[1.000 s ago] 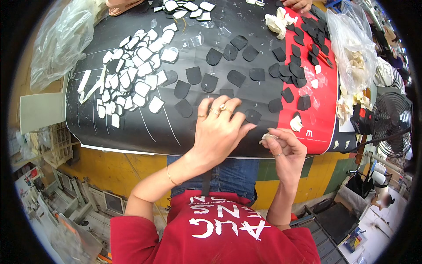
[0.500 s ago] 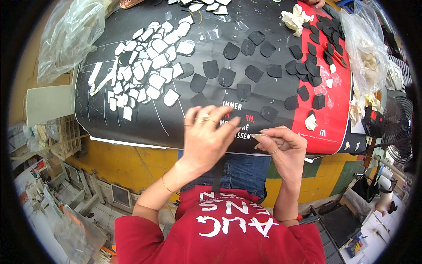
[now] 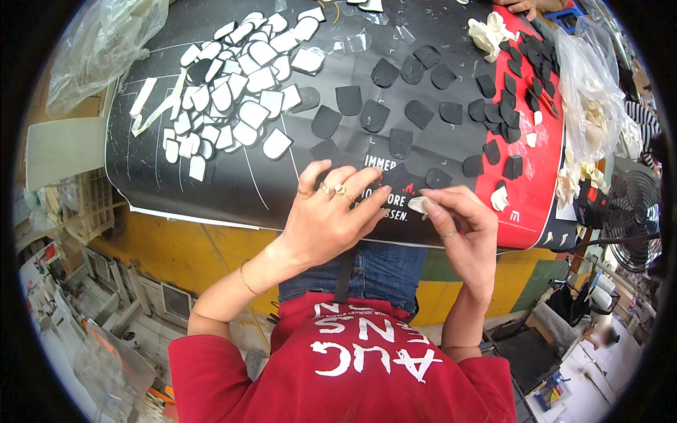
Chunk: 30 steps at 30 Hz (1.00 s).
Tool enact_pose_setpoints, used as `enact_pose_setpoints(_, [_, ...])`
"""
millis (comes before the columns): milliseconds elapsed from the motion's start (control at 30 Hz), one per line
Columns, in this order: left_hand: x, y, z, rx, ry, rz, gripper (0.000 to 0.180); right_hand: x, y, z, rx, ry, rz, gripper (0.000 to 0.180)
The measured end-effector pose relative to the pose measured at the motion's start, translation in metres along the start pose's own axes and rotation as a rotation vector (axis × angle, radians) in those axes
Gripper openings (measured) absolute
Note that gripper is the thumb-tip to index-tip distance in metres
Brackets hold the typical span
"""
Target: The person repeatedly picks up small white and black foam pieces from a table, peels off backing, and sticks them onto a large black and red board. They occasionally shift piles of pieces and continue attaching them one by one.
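Note:
My left hand [image 3: 335,211] hovers low over the near edge of the table, fingers bent and apart, holding nothing I can see. Its fingertips are beside a black rounded piece [image 3: 398,176] that covers part of the printed lettering; whether they touch it I cannot tell. Thumb and forefinger of my right hand [image 3: 462,222] pinch a small off-white scrap [image 3: 419,204]. Beyond my hands, several black tab-shaped pieces [image 3: 374,115] lie spread singly. To the left is a heap of similar pieces with white faces [image 3: 252,113].
A black and red printed sheet [image 3: 226,190] covers the table. At the right lie a pile of black pieces [image 3: 509,113], red-handled scissors [image 3: 550,106] and crumpled off-white scraps [image 3: 490,35]. Clear plastic bags [image 3: 589,77] stand at the sides. A fan [image 3: 635,218] is far right; another person's hand [image 3: 520,7] shows at the top.
The off-white scrap in my right hand shows more broadly now. My left hand stays nearly in place. The whole view has shifted slightly.

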<state>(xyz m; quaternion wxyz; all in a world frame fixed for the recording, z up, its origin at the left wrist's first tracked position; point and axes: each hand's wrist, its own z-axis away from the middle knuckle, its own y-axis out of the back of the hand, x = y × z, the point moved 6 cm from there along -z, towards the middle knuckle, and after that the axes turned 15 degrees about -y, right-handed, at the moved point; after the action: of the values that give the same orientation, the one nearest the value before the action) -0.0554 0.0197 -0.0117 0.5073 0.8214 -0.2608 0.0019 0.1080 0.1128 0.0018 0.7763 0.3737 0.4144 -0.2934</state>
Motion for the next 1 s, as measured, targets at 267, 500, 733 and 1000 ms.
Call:
enact_pose_setpoints(267, [0.003,-0.008,0.018,0.015,-0.029,-0.052,0.037,-0.040,-0.017,-0.036,-0.202,0.164,0.428,0.020])
enact_pose_setpoints(500, [0.003,-0.010,0.021,0.026,-0.040,-0.040,0.038,-0.042,-0.026,-0.055,-0.344,0.073,0.484,0.024])
enact_pose_setpoints(733, [0.003,-0.010,0.020,0.027,-0.043,-0.040,0.038,-0.039,-0.026,-0.053,-0.345,0.066,0.447,0.031])
enact_pose_setpoints(1000, [0.003,-0.010,0.018,0.020,-0.035,-0.043,0.036,-0.038,-0.029,-0.054,-0.325,0.111,0.419,0.029])
